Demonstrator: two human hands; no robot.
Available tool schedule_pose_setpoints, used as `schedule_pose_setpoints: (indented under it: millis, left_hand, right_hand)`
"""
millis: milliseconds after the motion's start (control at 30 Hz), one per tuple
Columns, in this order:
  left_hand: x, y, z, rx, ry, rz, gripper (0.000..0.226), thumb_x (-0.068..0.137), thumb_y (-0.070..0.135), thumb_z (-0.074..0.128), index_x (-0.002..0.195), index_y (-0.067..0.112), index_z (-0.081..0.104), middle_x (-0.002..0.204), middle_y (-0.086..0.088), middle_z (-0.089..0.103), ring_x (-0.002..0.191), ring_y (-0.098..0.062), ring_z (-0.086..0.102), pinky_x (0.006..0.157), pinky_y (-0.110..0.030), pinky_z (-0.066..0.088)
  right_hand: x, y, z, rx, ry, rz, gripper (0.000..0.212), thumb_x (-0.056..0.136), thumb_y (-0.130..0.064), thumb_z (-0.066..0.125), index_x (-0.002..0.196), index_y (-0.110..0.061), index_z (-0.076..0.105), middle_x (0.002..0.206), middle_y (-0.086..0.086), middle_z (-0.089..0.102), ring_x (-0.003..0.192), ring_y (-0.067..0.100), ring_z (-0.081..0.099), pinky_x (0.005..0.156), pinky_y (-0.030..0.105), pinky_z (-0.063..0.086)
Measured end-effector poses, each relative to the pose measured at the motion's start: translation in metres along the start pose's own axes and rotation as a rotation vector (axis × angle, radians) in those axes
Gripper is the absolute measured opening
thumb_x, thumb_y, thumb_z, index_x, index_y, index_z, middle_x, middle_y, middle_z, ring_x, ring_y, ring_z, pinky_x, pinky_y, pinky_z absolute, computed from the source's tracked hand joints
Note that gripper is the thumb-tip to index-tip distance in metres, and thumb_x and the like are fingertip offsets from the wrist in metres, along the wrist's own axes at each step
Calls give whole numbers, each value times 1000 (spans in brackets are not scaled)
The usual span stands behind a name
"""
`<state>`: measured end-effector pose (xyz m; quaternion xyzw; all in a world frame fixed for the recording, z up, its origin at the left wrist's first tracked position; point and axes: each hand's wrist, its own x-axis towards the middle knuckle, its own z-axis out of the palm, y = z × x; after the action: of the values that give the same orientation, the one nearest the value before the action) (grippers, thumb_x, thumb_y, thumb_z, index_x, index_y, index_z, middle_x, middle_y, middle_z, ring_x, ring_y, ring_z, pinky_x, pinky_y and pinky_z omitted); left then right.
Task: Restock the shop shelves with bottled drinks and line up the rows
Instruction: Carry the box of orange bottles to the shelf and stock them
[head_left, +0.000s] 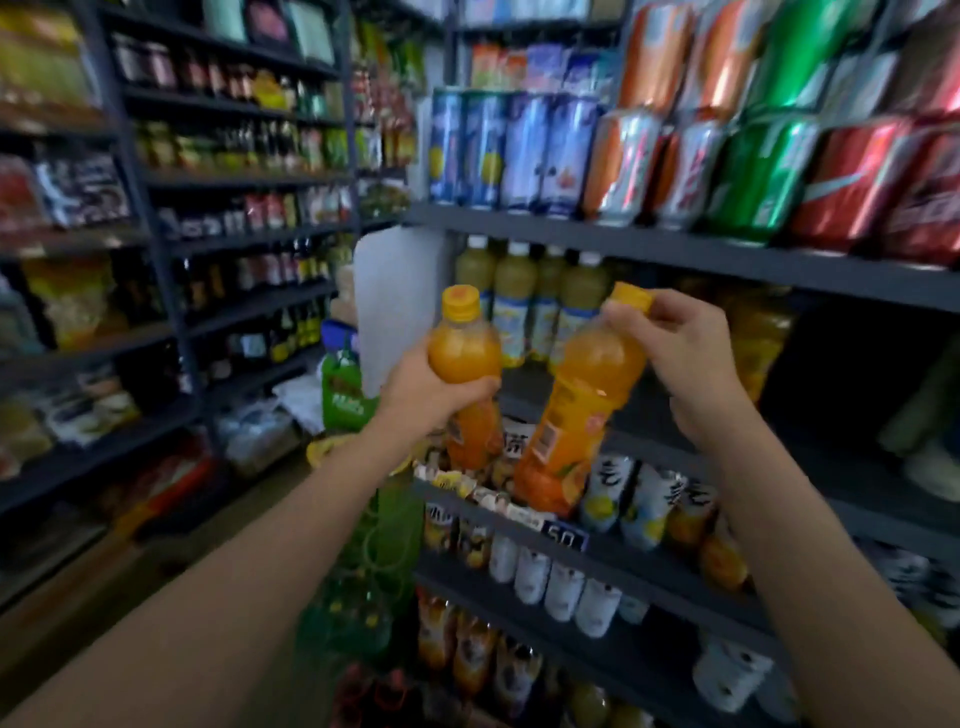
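The left hand (431, 387) gripped an upright orange juice bottle (465, 364); the right hand (691, 364) pinched a tilted second bottle's (576, 415) yellow cap (631, 297).

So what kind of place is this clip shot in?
Most likely a small grocery or convenience shop. Dark shelves are packed with drink cans and bottles, a price tag sits on a shelf edge, and each hand, left and right, holds an orange bottle.
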<state>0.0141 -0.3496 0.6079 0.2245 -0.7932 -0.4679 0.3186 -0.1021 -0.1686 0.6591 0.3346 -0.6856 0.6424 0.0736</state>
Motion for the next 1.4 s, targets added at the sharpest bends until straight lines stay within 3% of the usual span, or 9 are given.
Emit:
schedule_pose_setpoints:
  millis: [200,300,467,633,767,900,1067,1233,1400]
  left_hand:
    - [40,45,90,-17,-154,109,59,64,30,83,113,24,51,105,2,58,102,-18,57,87,-33,48]
    - [55,60,144,5,-223,113,64,66,30,82,120,19,49,110,0,57,105,-18,55,90,-33,47]
    - [70,81,220,9,-298,127,64,65,31,82,120,20,51,113,1,59,108,-17,54,91,-31,45]
    - [75,85,257,-16,-303,103,60,67,30,81,119,21,52,112,1,61,107,-18,56,85,-27,44]
    - [80,83,265,-38,-264,72,57,68,31,79,117,23,50,111,1,60,109,-20,55,91,-33,46]
    - [84,78,262,-58,-251,36,65,72,34,76,125,18,43,119,-3,56,112,-21,53,89,-30,43]
    - [89,71,259,27,-327,76,71,73,26,76,130,15,35,125,-7,53,117,-24,51,93,-33,41]
    - [87,59,274,89,-375,121,77,76,22,74,138,23,28,133,-5,49,123,-24,47,99,-41,40]
    - [85,53,288,34,-301,108,84,76,25,74,142,27,21,137,-5,43,127,-27,41,103,-49,37]
  right_hand:
    - [19,39,-81,19,420,98,35,75,-42,71,88,-11,62,94,13,61,86,24,59,78,40,50]
    - [20,53,-120,-186,594,12,28,85,-32,65,98,-8,57,102,6,49,89,11,47,80,24,41]
    - [27,77,-175,-354,740,-147,18,86,-23,65,90,-13,51,98,5,41,77,-1,37,70,-1,33]
    - [36,105,-189,-491,703,-151,34,85,-24,66,105,2,56,104,11,45,86,5,41,74,5,33]
    - [48,111,-185,-412,669,-74,35,86,-27,64,108,-1,57,113,11,47,94,6,42,79,5,30]
    - [73,115,-180,-375,469,69,52,83,-28,67,127,-9,49,125,8,44,108,10,43,84,5,32]
    - [62,135,-179,-312,212,204,75,75,-20,76,135,-26,33,123,-2,48,114,16,48,93,33,45]
    - [61,152,-182,-212,427,178,77,75,-18,76,135,-29,29,131,5,45,117,22,48,97,43,45]
    - [83,170,-176,-245,471,228,79,75,-20,76,139,-16,28,132,9,48,121,22,47,97,33,41]
